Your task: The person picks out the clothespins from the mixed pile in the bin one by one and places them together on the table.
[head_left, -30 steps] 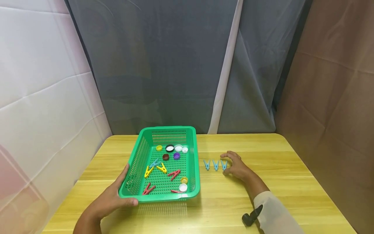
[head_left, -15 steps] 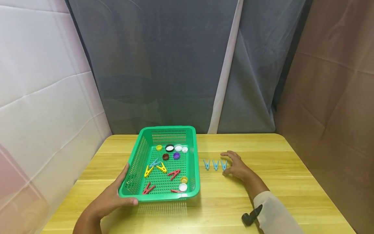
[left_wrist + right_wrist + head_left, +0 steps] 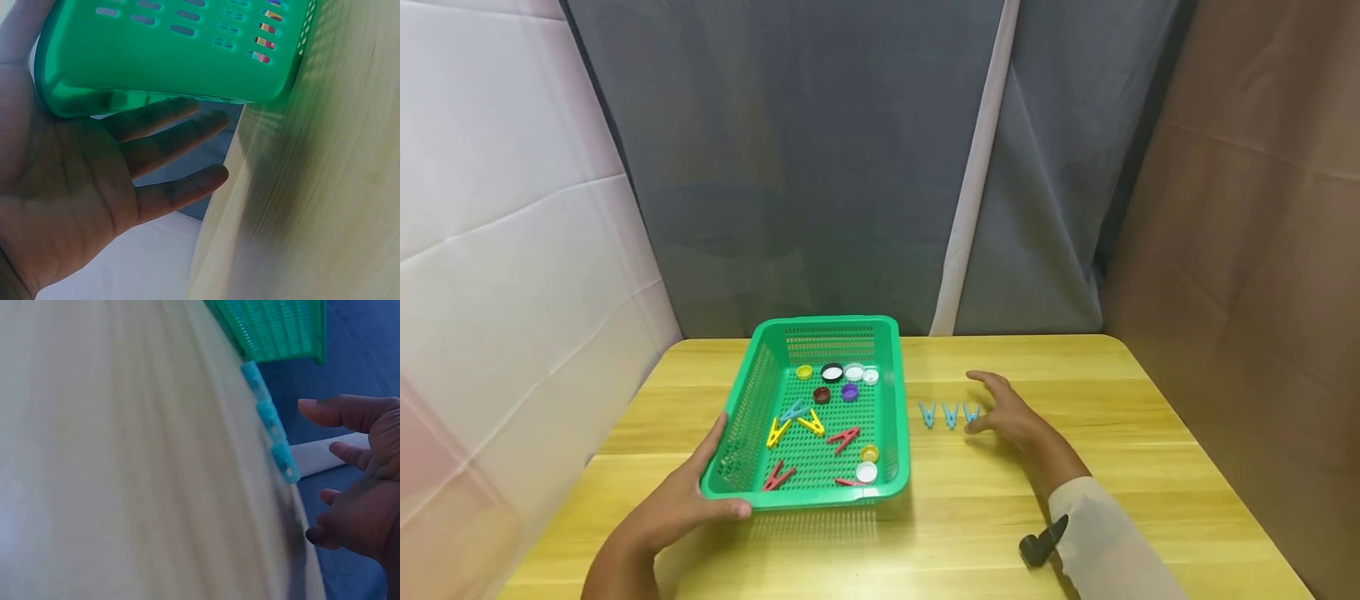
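My left hand (image 3: pixel 673 500) spans the near-left corner of a green plastic basket (image 3: pixel 904 400), thumb along the front rim and index finger along the left side. In the left wrist view its other fingers (image 3: pixel 181 190) extend straight beside the basket wall. My right hand (image 3: pixel 1011 417) hovers with spread fingers at the right end of a row of three light-blue clothespins. The left clothespin (image 3: pixel 927 415) and middle clothespin (image 3: pixel 951 416) show fully; the thumb overlaps the right clothespin (image 3: pixel 971 412) in the head view. The right wrist view shows a gap between hand and pins.
Inside the basket lie yellow clothespins (image 3: pixel 811 422), red clothespins (image 3: pixel 844 440), a blue clothespin (image 3: pixel 793 411) and several bottle caps, among them a purple cap (image 3: pixel 849 392). The wooden table (image 3: pixel 1120 517) ends at a grey curtain (image 3: pixel 850 167), with cloth on both sides.
My right hand has risen slightly off the right clothespin, its fingers spreading wider. The whole head view has shifted a little. The left hand keeps its place on the basket.
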`<state>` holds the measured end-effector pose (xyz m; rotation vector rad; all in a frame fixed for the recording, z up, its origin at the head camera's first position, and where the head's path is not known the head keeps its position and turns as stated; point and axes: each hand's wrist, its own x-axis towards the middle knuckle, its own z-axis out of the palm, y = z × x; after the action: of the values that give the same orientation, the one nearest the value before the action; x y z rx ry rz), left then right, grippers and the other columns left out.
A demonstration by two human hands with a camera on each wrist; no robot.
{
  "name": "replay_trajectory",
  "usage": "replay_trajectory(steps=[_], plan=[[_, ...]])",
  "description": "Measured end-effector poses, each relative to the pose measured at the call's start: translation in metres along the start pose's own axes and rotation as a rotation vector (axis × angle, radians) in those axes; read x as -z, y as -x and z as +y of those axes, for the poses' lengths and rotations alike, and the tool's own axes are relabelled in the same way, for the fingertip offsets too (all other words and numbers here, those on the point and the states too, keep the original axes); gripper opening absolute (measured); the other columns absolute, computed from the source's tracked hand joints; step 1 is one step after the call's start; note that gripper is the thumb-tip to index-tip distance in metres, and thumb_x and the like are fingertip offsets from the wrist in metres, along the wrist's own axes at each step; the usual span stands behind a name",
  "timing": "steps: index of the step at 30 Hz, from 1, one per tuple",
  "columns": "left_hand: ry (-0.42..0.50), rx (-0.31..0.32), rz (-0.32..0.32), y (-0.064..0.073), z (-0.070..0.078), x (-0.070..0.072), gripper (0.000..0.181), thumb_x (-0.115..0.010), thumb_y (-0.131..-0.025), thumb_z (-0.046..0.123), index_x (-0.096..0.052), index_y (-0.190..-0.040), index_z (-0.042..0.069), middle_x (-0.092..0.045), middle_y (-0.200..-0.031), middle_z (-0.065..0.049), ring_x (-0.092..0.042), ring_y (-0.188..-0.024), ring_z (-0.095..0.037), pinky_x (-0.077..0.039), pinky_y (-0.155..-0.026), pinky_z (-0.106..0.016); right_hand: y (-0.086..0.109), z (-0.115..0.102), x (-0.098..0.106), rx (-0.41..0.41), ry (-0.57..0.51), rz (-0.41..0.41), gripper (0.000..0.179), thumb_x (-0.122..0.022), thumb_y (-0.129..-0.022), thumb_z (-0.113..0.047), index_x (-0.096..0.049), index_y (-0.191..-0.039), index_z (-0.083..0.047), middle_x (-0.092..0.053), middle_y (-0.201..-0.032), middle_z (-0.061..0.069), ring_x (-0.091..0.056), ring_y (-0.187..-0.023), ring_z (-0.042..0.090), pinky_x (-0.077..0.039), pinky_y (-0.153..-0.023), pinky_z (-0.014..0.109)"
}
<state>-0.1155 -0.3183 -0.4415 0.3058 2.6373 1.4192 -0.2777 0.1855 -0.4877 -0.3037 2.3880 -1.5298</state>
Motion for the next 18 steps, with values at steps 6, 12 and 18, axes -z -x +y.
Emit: replay_trajectory(steps=[6, 12, 18], plan=[[0.018, -0.006, -0.004, 0.000, -0.002, 0.000, 0.139, -0.093, -0.086, 0.020, 0.012, -0.176, 0.017, -0.005, -0.180, -0.033, -0.023, -0.159, -0.060, -0.038, -0.115, -0.072, 0.001, -0.027, 0.001, 0.073, 0.049, 0.023, 0.102, -0.087, -0.086, -0.001, -0.032, -0.171, -0.013, -0.004, -0.183, 0.020, -0.005, -0.167, 0.053, -0.025, -0.126, 0.077], [0.031, -0.008, -0.009, 0.001, -0.002, 0.000, 0.141, -0.094, -0.086, 0.021, 0.015, -0.175, 0.021, -0.003, -0.180, -0.035, -0.020, -0.159, -0.062, -0.031, -0.116, -0.080, -0.002, -0.066, 0.002, 0.145, 0.097, 0.021, 0.099, -0.086, -0.088, -0.002, -0.033, -0.171, -0.013, -0.004, -0.184, 0.018, -0.005, -0.168, 0.051, -0.028, -0.126, 0.076], [0.019, -0.010, -0.009, 0.000, -0.003, 0.000, 0.140, -0.094, -0.086, 0.021, 0.014, -0.176, 0.020, -0.003, -0.180, -0.034, -0.021, -0.159, -0.061, -0.039, -0.118, -0.068, -0.008, -0.102, -0.001, 0.205, 0.118, 0.016, 0.095, -0.085, -0.091, -0.006, -0.035, -0.171, -0.018, -0.008, -0.183, 0.016, -0.008, -0.168, 0.050, -0.025, -0.127, 0.076]])
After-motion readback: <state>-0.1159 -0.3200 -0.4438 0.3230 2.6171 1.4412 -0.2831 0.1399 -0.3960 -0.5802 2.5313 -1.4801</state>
